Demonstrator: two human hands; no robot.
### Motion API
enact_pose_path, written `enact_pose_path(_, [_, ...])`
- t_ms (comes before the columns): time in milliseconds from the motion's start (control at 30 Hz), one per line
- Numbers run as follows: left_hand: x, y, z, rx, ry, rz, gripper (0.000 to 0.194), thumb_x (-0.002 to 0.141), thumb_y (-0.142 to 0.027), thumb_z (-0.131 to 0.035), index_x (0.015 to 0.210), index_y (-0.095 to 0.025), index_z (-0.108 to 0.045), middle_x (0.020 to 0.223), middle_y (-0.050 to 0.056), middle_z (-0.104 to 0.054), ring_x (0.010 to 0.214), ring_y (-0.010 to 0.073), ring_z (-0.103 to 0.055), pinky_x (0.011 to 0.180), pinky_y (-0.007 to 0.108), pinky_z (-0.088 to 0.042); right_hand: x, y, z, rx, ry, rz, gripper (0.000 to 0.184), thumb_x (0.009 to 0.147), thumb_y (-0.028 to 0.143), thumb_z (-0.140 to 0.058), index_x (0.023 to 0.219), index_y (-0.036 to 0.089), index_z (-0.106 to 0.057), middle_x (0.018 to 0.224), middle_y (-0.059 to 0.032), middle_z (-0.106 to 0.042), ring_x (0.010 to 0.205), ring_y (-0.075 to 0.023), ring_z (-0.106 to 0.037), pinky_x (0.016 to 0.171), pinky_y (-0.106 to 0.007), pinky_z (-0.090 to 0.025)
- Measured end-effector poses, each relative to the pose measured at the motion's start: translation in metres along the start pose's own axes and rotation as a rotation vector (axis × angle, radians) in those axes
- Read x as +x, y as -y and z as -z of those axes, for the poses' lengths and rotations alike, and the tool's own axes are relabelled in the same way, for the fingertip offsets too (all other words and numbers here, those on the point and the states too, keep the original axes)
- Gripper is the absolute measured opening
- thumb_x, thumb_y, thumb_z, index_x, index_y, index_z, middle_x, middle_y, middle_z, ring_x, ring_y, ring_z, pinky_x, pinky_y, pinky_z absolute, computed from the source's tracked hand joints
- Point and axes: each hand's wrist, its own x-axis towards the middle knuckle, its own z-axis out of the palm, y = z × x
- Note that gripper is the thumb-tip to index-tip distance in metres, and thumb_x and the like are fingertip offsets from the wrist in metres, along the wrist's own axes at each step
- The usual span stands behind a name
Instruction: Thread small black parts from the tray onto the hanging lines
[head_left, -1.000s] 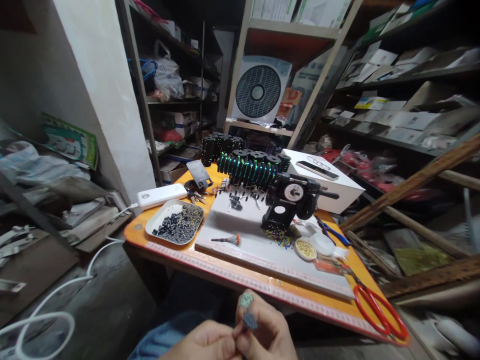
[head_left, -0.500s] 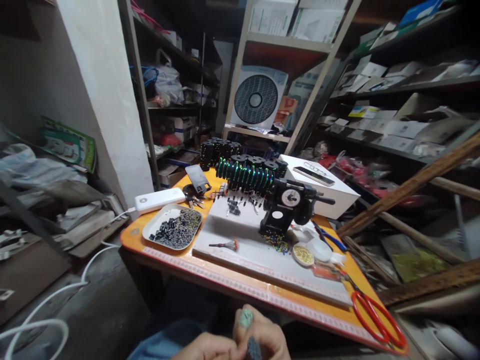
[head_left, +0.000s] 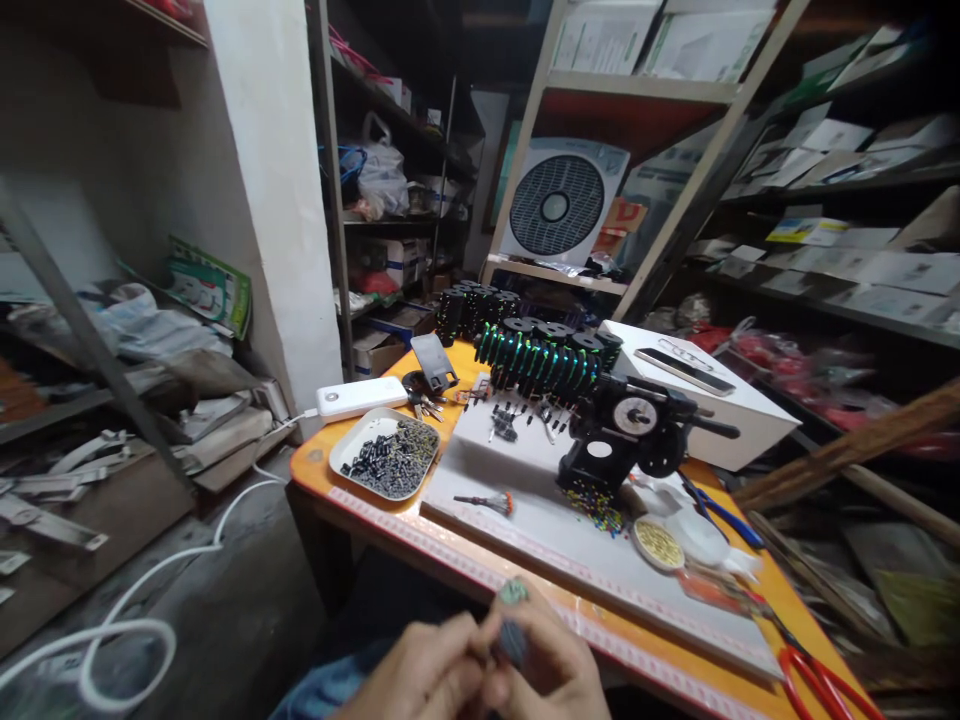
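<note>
My left hand (head_left: pixel 431 665) and my right hand (head_left: pixel 559 655) meet low in the view, in front of the table edge. The right fingers are closed around a small dark-grey piece (head_left: pixel 512 640), whose kind I cannot make out. A green covering (head_left: pixel 514 592) sits on a fingertip of that hand. The left fingers are pinched together against the right ones; what they grip is hidden. Past the hands, a slim dark piece with an orange bristly end (head_left: pixel 487 502) lies on the white board (head_left: pixel 517 535). A black device with a dial (head_left: pixel 634 415) stands behind it.
On the orange table (head_left: pixel 319 455) are a tray of small dark parts (head_left: pixel 337 440), a dish of gold bits (head_left: pixel 658 545), red-handled scissors (head_left: pixel 806 680), blue-handled pliers (head_left: pixel 724 512), a white power bank (head_left: pixel 360 397) and a white box (head_left: pixel 750 420). A white cable (head_left: pixel 214 548) trails left.
The view has swung left, so the table things sit further right. My hands have risen slightly, and the left fingers have come up closer around the dark-grey piece.
</note>
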Motion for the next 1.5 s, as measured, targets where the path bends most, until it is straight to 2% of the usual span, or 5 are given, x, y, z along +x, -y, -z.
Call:
enact_pose_path(100, [0.011, 0.002, 0.055, 0.212, -0.278, -0.007, 0.05, 0.103, -0.051, -0.02, 0.084, -0.021, -0.055, 0.061, -0.002, -0.052, 0.058, 0.0165, -0.055, 0.058, 0.026, -0.044, 0.037, 0.012, 0.017, -0.518, 0.08, 0.219, 0.041, 0.092, 0.048, -0.061, 0.129, 0.031, -0.064, 0.101, -0.0077, -0.069, 0.089, -0.025, -0.064, 0.079, -0.037, -0.054])
enact_pose_path(367, [0.069, 0.032, 0.188, 0.908, -0.618, 0.008, 0.022, 0.094, -0.03, -0.063, 0.111, -0.017, -0.066, 0.118, 0.008, -0.068, 0.105, 0.0258, -0.066, 0.09, 0.049, -0.053, 0.099, -0.01, 0.047, -0.968, 0.244, 0.456, 0.027, 0.094, 0.013, -0.052, 0.109, 0.021, -0.073, 0.095, -0.0114, -0.07, 0.094, -0.0319, -0.062, 0.079, -0.05, -0.055])
enact_pose_path(1067, [0.07, 0.057, 0.194, 0.926, -0.56, -0.08, 0.038, 0.095, -0.032, -0.05, 0.126, -0.014, -0.063, 0.12, 0.016, -0.065, 0.117, 0.0352, -0.06, 0.099, 0.054, -0.05, 0.278, -0.023, -0.092, -1.241, 0.552, 0.724, 0.03, 0.097, 0.033, -0.061, 0.124, 0.019, -0.06, 0.127, -0.0085, -0.062, 0.105, -0.0219, -0.065, 0.089, -0.043, -0.057])
enact_pose_path(1333, [0.079, 0.03, 0.174, 0.649, -0.747, -0.245, 0.046, 0.092, -0.041, -0.054, 0.133, -0.021, -0.054, 0.129, 0.016, -0.059, 0.122, 0.0375, -0.055, 0.105, 0.06, -0.042, 0.205, 0.016, -0.067, -0.94, 0.385, 0.679, 0.03, 0.094, 0.017, -0.057, 0.124, 0.017, -0.058, 0.118, -0.0098, -0.065, 0.113, -0.0254, -0.06, 0.096, -0.044, -0.053])
enact_pose_path(1500, [0.125, -0.009, 0.118, -0.447, -0.625, -0.254, 0.08, 0.075, -0.032, -0.08, 0.145, -0.029, -0.04, 0.16, 0.009, -0.037, 0.146, 0.0299, -0.033, 0.119, 0.045, -0.028, 0.117, 0.026, -0.014, -0.592, 0.048, 0.488, 0.039, 0.096, 0.013, -0.046, 0.133, 0.024, -0.044, 0.118, -0.0068, -0.065, 0.099, -0.0152, -0.066, 0.085, -0.026, -0.057])
